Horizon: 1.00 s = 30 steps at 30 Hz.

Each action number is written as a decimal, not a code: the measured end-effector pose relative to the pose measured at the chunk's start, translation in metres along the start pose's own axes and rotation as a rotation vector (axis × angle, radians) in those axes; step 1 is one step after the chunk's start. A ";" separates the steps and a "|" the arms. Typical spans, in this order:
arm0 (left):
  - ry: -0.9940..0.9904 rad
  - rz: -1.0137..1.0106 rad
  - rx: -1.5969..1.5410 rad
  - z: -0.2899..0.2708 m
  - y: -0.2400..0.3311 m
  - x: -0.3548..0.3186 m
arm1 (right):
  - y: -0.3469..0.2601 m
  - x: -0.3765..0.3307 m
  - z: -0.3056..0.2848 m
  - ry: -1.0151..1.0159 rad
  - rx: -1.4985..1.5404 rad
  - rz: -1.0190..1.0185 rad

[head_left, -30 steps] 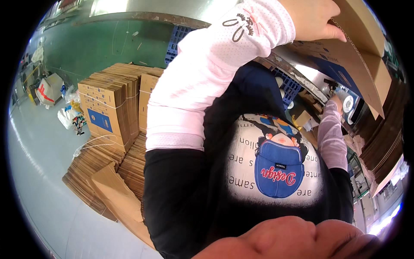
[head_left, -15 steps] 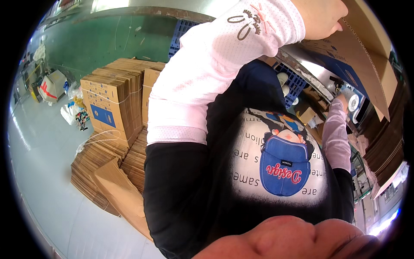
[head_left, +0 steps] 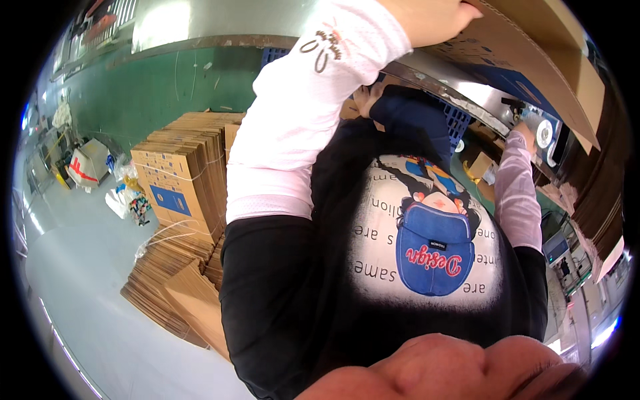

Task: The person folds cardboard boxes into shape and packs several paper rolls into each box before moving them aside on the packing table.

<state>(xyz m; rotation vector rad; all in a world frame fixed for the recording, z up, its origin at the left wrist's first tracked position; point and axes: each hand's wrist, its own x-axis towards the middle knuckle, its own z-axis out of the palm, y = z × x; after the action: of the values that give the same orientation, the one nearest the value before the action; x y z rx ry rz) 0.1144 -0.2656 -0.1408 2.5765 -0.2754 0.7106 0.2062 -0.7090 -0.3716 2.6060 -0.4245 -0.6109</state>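
**Cardboard flap gripped overhead, other hand at the machine**

Brown corrugated board fills the upper right of the head view: a large cardboard box (head_left: 533,60) with a blue printed panel, tilted over a metal machine edge (head_left: 453,83). The left hand (head_left: 430,17), at the end of an arm in a white mesh sleeve (head_left: 300,127), lies curled over the box's near flap at the top of the frame, fingers closed on the cardboard. The right hand (head_left: 523,137), in a pale pink sleeve (head_left: 517,200), reaches to the machine just beside a round white part (head_left: 545,133); whether its fingers are spread or gripping anything cannot be told, since it is small and partly hidden. Between both arms shows the person's black shirt (head_left: 400,267) with a cartoon print. To the left, tied stacks of flattened cartons (head_left: 183,180) stand on a pale grey floor (head_left: 87,267) before a green wall (head_left: 160,87), with more flat sheets (head_left: 173,293) heaped just below them.
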 end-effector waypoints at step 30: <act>-1.627 0.149 0.340 0.358 -0.036 0.280 | 0.061 0.317 -0.167 0.498 0.825 -0.727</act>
<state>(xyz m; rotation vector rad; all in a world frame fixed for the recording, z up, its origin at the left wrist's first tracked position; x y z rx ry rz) 0.5187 -0.4226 -0.2810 2.7833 -0.8361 -1.5616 0.5453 -0.8269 -0.3177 3.5508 0.5906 0.0918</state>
